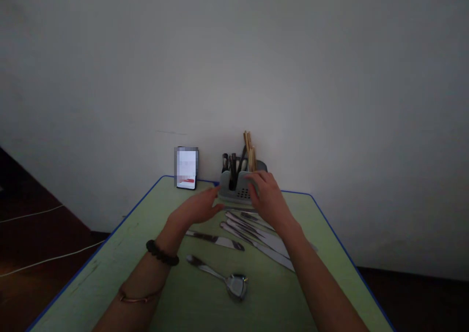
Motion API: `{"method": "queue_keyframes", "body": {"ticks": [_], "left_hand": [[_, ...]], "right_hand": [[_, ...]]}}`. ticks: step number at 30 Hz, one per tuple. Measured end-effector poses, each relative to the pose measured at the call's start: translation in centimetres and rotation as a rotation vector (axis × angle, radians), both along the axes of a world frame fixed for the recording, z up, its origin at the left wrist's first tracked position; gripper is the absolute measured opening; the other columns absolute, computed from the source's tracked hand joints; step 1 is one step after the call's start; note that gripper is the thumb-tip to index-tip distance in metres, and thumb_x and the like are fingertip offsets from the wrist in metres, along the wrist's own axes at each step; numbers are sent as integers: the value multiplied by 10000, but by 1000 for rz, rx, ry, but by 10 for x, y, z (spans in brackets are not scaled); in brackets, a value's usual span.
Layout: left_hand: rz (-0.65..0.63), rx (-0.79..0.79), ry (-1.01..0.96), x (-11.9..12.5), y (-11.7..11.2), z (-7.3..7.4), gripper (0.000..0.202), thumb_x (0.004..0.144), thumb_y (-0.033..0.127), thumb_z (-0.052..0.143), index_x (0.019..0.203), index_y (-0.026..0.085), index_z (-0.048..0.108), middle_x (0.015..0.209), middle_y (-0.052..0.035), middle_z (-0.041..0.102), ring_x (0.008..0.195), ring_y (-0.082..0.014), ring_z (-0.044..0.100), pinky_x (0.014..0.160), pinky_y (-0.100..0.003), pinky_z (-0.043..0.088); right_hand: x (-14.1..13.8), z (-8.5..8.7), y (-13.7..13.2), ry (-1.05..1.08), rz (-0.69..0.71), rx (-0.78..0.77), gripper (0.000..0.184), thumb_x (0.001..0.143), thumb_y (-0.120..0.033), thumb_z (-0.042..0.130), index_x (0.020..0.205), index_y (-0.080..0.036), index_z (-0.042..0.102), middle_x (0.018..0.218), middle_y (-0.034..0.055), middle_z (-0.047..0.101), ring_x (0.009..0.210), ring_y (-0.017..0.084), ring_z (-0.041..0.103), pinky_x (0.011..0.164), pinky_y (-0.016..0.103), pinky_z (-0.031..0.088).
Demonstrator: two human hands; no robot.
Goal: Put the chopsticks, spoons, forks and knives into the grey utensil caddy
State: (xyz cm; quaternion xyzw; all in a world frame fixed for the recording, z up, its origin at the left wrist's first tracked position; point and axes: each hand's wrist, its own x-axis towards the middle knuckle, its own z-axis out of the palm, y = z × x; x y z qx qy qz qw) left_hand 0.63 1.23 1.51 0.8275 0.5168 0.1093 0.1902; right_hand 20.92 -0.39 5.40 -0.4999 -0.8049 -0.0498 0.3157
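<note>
A grey cutlery holder (229,193) with holes in its front stands at the far edge of the table, against the wall. Dark-handled utensils (233,168) and wooden chopsticks (252,158) stick up out of it. My left hand (200,207) is at the holder's left side, fingers stretched forward and thumb apart. At its right front is my right hand (269,195), thumb and fingers apart and slightly curved; whether the fingertips touch the holder is unclear. Several table knives (264,239) lie below my right hand. Nearer me are a single knife (216,240) and a metal spoon (234,285).
A phone (186,168) with a lit screen leans on the wall, left of the holder. The light green table (120,258) has a blue edge. A white wall (234,68) rises behind it. Pale cables (54,258) run at the left, beyond the table.
</note>
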Motion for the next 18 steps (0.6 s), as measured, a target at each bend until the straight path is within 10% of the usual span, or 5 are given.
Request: {"method": "queue_keyframes", "body": {"ticks": [11,18], "left_hand": [[-199,-156,253,25,-31,16,274,740,289,607,984,172,652,972,-77,691,848,-209,634,718,-277,472],[-223,-326,533,41,-61,21,162,518,169,728,676,148,702,732,-82,702,626,-210,632,522,-256,454]], "right_hand": [[24,-102,-45,-184,-60,-400,439,906,-329,449,1300,-141,499,1391,170,435,1265,292,400,1028,458,346],[19,-99,-58,-239,-73,-440,450,925,-367,393,1337,-204,469,1400,122,432,1258,279,385,1025,425,327]]}}
